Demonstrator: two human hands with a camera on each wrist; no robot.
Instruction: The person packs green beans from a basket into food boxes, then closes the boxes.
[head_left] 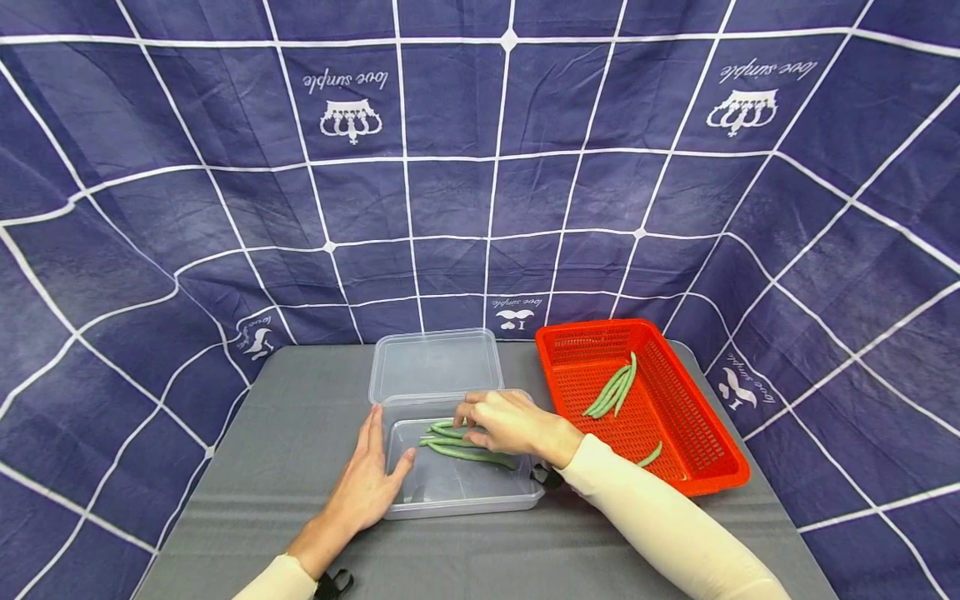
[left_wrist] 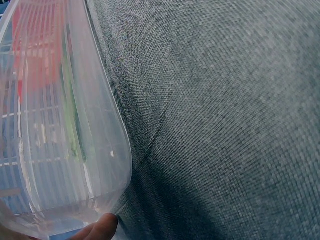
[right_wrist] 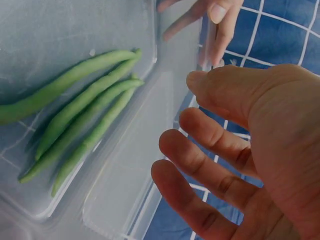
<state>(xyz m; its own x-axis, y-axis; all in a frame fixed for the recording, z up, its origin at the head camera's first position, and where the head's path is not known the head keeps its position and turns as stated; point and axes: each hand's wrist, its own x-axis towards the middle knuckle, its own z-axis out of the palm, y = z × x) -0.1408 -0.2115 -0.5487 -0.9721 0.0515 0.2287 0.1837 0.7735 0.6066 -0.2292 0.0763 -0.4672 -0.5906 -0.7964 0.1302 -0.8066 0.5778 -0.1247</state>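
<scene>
Gray tabletop [head_left: 292, 433]: loosely spread hands [right_wrist: 275, 140], left [head_left: 365, 482] touching container [head_left: 465, 505], right [head_left: 510, 423] near beans [head_left: 480, 456].

A grey cloth-covered table [head_left: 315, 375] has navy fabric with a white grid [head_left: 450, 200] behind it and along both sides. Near the middle sits a clear rectangular plastic container [head_left: 465, 505]; a flat, clear rectangular plastic lid [head_left: 435, 367] lies directly behind it. Inside the container, towards its back, four slender green beans [head_left: 472, 455] lie side by side. The left hand [head_left: 369, 483] is at the container's left side, thumb over the rim; the right hand [head_left: 506, 421] is above the beans. To the right stands a red rectangular plastic basket [head_left: 693, 417], holding a bunch of slender green beans [head_left: 617, 390] and, nearer its front, another green bean [head_left: 650, 455] (partly hidden by the right sleeve).
</scene>
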